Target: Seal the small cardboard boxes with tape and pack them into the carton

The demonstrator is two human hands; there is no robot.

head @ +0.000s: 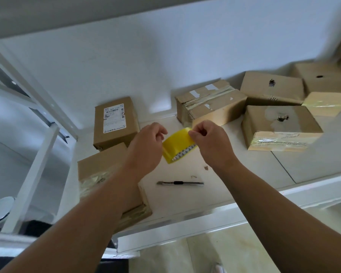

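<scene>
The white counter (215,174) is the biggest thing here. Brown small boxes sit on it: one with a label (114,123) at the back left, one near box (106,174) partly hidden under the left arm, and a bunch (264,103) at the right (some have holes on top). A thin knife (180,183) lies flat near the front. Both arms reach out over the counter. The left hand (146,146) grips the yellow tape roll (177,144) up in the air. The right hand (209,140) pinches the roll's top edge.
</scene>
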